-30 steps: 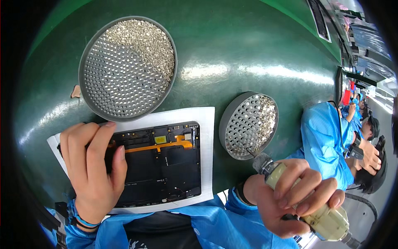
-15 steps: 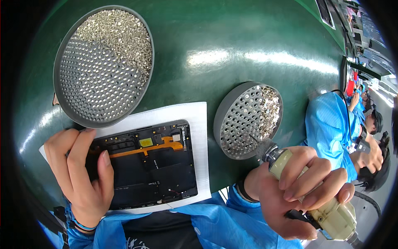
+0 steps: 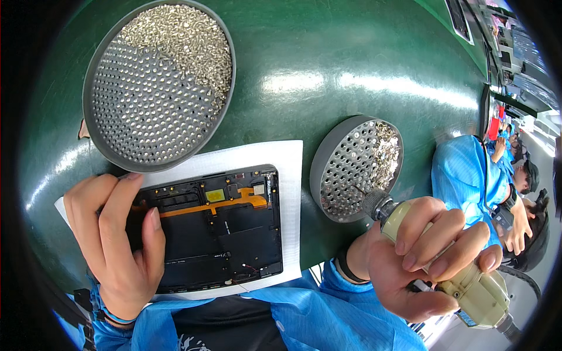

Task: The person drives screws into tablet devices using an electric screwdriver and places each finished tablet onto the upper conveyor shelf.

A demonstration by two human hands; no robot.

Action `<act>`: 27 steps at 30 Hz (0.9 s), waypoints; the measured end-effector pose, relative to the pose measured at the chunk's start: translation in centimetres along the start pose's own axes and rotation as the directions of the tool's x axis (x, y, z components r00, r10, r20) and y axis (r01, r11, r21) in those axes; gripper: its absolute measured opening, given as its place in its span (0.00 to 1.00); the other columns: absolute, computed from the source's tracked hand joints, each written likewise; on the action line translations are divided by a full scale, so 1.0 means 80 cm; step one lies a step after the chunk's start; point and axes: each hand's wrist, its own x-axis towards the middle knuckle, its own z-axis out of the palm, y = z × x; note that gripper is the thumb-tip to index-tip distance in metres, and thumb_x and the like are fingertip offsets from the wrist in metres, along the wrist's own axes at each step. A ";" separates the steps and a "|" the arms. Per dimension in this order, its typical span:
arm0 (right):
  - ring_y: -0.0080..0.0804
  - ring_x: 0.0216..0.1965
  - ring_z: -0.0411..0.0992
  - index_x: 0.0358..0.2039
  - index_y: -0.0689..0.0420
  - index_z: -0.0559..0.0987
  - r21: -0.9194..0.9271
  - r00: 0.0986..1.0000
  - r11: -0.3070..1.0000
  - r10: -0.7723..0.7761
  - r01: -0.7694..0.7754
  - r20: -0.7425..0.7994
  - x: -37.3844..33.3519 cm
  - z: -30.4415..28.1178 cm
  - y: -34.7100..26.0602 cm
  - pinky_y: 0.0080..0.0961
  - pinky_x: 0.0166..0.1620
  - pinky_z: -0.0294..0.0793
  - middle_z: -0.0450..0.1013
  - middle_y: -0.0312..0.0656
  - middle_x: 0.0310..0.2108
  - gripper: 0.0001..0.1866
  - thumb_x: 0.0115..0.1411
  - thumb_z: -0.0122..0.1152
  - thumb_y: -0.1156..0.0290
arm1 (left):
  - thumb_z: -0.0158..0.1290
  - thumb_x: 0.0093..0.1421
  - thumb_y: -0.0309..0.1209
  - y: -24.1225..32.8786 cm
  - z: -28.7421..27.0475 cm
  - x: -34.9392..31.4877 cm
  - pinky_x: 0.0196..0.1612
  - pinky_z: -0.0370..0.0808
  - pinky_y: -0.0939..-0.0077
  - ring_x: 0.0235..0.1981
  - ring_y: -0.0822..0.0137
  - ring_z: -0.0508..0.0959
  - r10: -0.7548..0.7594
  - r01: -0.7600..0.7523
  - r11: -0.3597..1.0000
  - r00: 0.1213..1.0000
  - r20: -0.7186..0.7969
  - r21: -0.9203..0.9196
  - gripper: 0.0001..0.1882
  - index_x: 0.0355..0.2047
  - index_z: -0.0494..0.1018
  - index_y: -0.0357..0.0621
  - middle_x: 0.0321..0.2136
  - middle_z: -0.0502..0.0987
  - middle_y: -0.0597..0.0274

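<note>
An opened black tablet (image 3: 202, 251), with a yellow label and an orange flex cable inside, lies on a white sheet (image 3: 292, 222). Curled over its left end, my left hand (image 3: 117, 245) has its thumb on the inner face and its fingers near the upper edge. My right hand (image 3: 424, 257) is closed around a cream electric screwdriver (image 3: 477, 295) with a knurled metal nose. Its thin bit points into a small round grey tray (image 3: 320, 161) dotted with holes, holding small silvery screws (image 3: 384, 155) along the right side. Whether a screw sits on the bit cannot be made out.
A larger round grey tray (image 3: 140, 111) of screws stands at the upper left, close to my left fingertips. Beneath everything is a green tabletop (image 3: 275, 47). A co-worker in a blue coat (image 3: 459, 181) sits at the right. A cable trails from the screwdriver's rear.
Both trays, the sheet and the tablet appear slightly further right; the large tray also sits a little higher. The screwdriver's bit remains over the small tray. My grips look unchanged.
</note>
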 end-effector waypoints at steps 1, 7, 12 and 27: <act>0.20 0.23 0.64 0.57 0.63 0.65 0.000 1.000 1.000 0.000 0.000 -0.001 0.001 0.000 0.002 0.18 0.23 0.67 0.66 0.34 0.33 0.32 0.65 0.73 0.61 | 0.62 0.58 0.20 0.001 0.000 0.000 0.51 0.72 0.52 0.46 0.46 0.75 -0.004 0.004 1.000 1.000 0.006 0.006 0.23 0.55 0.75 0.29 0.46 0.74 0.44; 0.20 0.23 0.64 0.58 0.62 0.64 -0.007 0.999 1.000 -0.002 0.002 0.037 0.007 0.000 0.000 0.18 0.23 0.66 0.66 0.34 0.33 0.32 0.65 0.72 0.59 | 0.62 0.58 0.20 0.002 -0.001 0.007 0.51 0.72 0.52 0.46 0.45 0.75 -0.008 0.008 1.000 1.000 -0.010 -0.005 0.22 0.54 0.76 0.30 0.46 0.74 0.44; 0.21 0.24 0.66 0.56 0.62 0.64 0.002 0.995 0.998 0.059 -0.060 0.081 0.024 0.016 -0.024 0.19 0.24 0.67 0.67 0.34 0.34 0.34 0.64 0.75 0.56 | 0.63 0.55 0.19 0.001 0.002 0.001 0.49 0.73 0.51 0.44 0.44 0.75 -0.019 0.017 0.999 0.997 -0.069 -0.029 0.23 0.53 0.77 0.30 0.45 0.74 0.44; 0.20 0.24 0.66 0.55 0.59 0.61 0.157 0.965 0.974 0.126 -0.164 0.229 0.022 0.101 0.019 0.15 0.23 0.69 0.67 0.35 0.34 0.35 0.63 0.77 0.58 | 0.66 0.47 0.17 -0.007 0.009 -0.006 0.49 0.75 0.49 0.45 0.42 0.75 -0.050 0.027 0.974 0.994 -0.094 -0.223 0.31 0.55 0.76 0.32 0.47 0.74 0.46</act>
